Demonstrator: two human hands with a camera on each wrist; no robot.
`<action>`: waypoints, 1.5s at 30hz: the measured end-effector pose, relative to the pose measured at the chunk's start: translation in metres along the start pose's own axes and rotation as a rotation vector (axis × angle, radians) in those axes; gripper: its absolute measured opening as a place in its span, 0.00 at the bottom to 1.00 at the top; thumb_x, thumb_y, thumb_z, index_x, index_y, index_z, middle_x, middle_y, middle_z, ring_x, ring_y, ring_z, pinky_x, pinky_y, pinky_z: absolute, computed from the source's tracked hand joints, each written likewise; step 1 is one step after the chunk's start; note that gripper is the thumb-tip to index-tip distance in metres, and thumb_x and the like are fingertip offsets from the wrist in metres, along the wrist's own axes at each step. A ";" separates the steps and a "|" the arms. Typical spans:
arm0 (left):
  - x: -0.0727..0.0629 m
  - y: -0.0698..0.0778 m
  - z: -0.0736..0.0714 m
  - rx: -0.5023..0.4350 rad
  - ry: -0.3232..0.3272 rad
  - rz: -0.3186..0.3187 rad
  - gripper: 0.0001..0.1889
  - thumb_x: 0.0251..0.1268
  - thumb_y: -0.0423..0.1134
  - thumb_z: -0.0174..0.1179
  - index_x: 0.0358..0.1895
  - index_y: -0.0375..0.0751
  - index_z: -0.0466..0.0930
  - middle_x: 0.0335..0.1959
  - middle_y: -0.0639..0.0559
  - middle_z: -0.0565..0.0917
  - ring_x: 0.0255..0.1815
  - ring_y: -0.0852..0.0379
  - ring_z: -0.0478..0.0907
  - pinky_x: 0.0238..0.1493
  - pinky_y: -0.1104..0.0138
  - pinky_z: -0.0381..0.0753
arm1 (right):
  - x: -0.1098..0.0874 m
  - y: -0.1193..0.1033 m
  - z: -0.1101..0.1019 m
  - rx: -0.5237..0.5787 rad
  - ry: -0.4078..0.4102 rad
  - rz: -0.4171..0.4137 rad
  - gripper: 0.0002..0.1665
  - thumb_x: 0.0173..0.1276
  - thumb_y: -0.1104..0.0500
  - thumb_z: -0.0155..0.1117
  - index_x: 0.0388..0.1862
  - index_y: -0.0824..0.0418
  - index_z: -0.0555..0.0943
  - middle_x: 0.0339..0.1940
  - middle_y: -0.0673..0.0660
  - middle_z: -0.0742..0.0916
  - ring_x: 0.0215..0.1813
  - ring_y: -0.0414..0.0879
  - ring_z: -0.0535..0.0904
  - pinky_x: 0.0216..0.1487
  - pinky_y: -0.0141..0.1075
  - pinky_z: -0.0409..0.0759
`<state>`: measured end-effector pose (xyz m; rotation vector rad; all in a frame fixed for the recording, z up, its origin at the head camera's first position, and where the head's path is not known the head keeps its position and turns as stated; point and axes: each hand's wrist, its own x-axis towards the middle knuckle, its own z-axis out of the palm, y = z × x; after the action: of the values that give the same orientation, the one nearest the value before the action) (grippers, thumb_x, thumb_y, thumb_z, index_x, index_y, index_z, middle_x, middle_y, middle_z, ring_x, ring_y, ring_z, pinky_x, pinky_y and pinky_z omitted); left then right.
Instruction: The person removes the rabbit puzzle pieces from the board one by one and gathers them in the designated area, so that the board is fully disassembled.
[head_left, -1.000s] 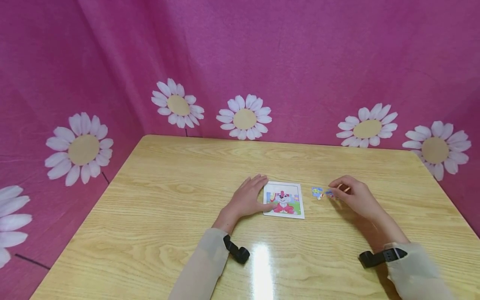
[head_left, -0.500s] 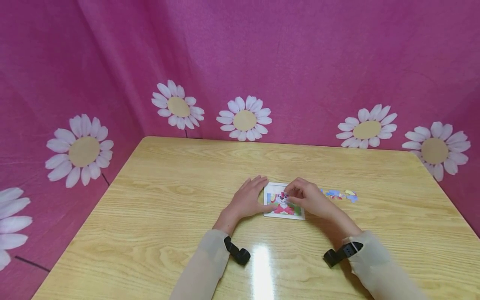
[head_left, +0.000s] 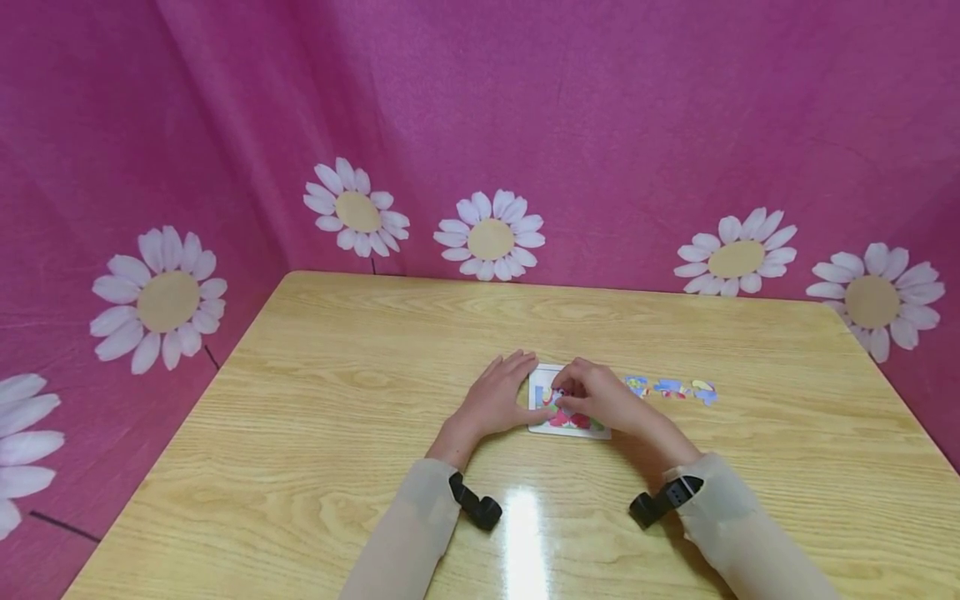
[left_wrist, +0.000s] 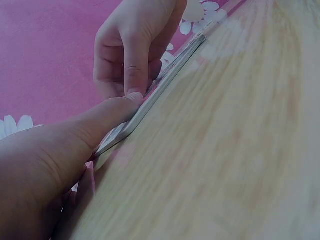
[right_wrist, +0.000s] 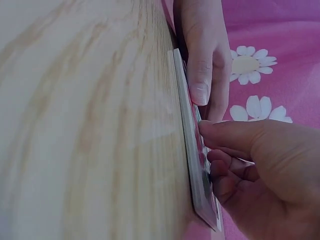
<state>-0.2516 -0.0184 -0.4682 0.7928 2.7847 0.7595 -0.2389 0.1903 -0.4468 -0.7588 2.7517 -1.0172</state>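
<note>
A small square jigsaw puzzle (head_left: 538, 377) with a white border and a pink cartoon animal lies flat on the table. My left hand (head_left: 489, 398) steadies it from the left, fingers stretched along its edge and thumb (left_wrist: 131, 100) resting on the picture. Over the middle of the puzzle, my right hand (head_left: 603, 398) pinches a puzzle piece between thumb (right_wrist: 227, 134) and fingers; those fingers mostly hide the piece. In the right wrist view, the fingertips are right at the board's (right_wrist: 189, 135) upper face.
Several loose puzzle pieces (head_left: 671, 388) lie in a row just right of the board, behind the right wrist. The wooden table (head_left: 360, 375) meets a pink flowered cloth (head_left: 600, 125) at its back and left. Black straps with cameras (head_left: 480, 508) sit on both wrists.
My right hand has come left from the loose pieces to the puzzle, then a little further left over its middle. The left hand and the board have stayed in place.
</note>
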 end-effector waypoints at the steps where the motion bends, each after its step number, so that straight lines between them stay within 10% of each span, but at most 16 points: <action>1: 0.000 0.000 0.000 -0.001 0.001 -0.001 0.48 0.57 0.65 0.63 0.76 0.46 0.58 0.78 0.54 0.60 0.82 0.58 0.48 0.84 0.61 0.42 | 0.001 0.000 0.000 0.003 -0.004 0.006 0.09 0.64 0.65 0.67 0.43 0.66 0.82 0.32 0.56 0.80 0.32 0.38 0.72 0.31 0.24 0.73; 13: 0.000 0.000 0.000 0.000 -0.001 -0.003 0.48 0.57 0.65 0.63 0.76 0.45 0.58 0.78 0.54 0.60 0.82 0.58 0.48 0.84 0.62 0.42 | 0.005 0.000 0.000 0.047 -0.052 0.035 0.09 0.65 0.68 0.65 0.43 0.68 0.77 0.32 0.58 0.78 0.33 0.41 0.70 0.31 0.25 0.70; 45: 0.000 0.002 -0.001 0.010 0.012 0.001 0.47 0.56 0.64 0.65 0.75 0.44 0.60 0.78 0.53 0.62 0.82 0.57 0.50 0.84 0.62 0.42 | -0.010 -0.002 0.007 0.092 0.147 -0.039 0.06 0.67 0.70 0.61 0.40 0.63 0.77 0.30 0.55 0.83 0.32 0.36 0.74 0.33 0.25 0.76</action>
<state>-0.2511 -0.0173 -0.4668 0.7939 2.8010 0.7536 -0.2278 0.1901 -0.4515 -0.7556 2.7971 -1.2450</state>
